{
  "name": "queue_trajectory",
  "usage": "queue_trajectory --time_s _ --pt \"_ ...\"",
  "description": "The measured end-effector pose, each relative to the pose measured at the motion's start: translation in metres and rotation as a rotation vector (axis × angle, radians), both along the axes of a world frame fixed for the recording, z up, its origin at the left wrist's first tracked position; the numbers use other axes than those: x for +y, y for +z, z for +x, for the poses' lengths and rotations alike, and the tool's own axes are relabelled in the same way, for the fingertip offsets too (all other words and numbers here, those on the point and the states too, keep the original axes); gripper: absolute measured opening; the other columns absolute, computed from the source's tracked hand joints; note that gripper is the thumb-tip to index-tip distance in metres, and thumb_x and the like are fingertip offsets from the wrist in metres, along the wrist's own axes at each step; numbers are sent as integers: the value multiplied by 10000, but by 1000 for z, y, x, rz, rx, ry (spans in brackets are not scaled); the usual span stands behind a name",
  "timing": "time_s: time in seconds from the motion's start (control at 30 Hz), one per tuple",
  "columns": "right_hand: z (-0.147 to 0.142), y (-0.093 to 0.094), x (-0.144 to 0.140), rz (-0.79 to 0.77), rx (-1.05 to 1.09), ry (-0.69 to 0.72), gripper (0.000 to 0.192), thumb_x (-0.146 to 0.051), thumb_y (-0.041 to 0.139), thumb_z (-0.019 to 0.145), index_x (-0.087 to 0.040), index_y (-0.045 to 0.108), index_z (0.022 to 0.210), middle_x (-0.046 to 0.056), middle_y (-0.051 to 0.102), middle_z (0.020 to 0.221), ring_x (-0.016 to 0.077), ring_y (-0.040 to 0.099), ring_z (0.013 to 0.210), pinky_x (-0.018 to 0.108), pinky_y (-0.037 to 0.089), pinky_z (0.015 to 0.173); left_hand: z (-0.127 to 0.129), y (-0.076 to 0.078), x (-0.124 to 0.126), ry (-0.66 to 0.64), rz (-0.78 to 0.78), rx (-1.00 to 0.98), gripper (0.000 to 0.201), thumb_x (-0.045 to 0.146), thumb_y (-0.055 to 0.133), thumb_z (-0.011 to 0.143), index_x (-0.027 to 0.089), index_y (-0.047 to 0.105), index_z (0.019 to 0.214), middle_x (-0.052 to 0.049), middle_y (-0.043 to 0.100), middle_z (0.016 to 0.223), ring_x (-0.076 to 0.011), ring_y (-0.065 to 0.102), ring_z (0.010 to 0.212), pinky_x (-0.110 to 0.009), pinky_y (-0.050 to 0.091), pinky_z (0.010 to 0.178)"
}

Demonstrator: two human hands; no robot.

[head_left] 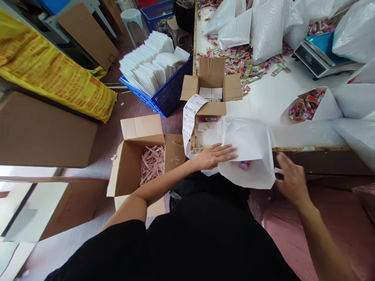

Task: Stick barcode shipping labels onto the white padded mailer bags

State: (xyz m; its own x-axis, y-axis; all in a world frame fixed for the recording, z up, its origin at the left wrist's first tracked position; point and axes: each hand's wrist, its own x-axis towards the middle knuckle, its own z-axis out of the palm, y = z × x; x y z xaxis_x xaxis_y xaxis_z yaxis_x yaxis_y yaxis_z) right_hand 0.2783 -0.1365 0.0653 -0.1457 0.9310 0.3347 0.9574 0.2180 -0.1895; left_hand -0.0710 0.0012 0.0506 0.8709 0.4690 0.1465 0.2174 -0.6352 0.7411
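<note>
My left hand (215,156) lies palm down with outstretched fingers on a white mailing bag (249,136) at the table's front edge. Its flap end hangs over the edge, and a small pink-purple packet (245,165) shows at its opening. Right of the bag, my right hand (294,181) is somewhat blurred; a small white strip (279,170) sticks out from its curled fingers. A curling band of printed shipping labels (191,113) hangs beside a shallow tray (192,145) left of the bag. Behind them stands an open cardboard box (211,70).
Loose candy packets (249,64), filled white bags (268,31) and a scale (319,58) occupy the table. An open bag of candy (310,103) lies at right. On the floor at left are a blue basket (170,95) of white envelopes and a carton (123,168) with shredded paper.
</note>
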Motion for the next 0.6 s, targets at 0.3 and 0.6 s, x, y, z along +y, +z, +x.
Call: queue_trajectory --time_s 0.3,0.6 --pt "-35 -34 24 -30 493 -457 518 -621 549 865 -181 606 596 35 531 549 177 481 570 324 382 590 8 -40 -1 605 -390 -60 477 508 437 954 201 532 601 -35 608 643 -178 592 686 -296 466 693" --pt "-35 -53 36 -666 1345 -766 608 -663 854 447 -163 614 696 -35 486 529 68 321 443 226 200 388 33 -34 9 881 -422 89 212 389 633 873 198 551 915 -15 594 781 -179 567 732 -279 401 694"
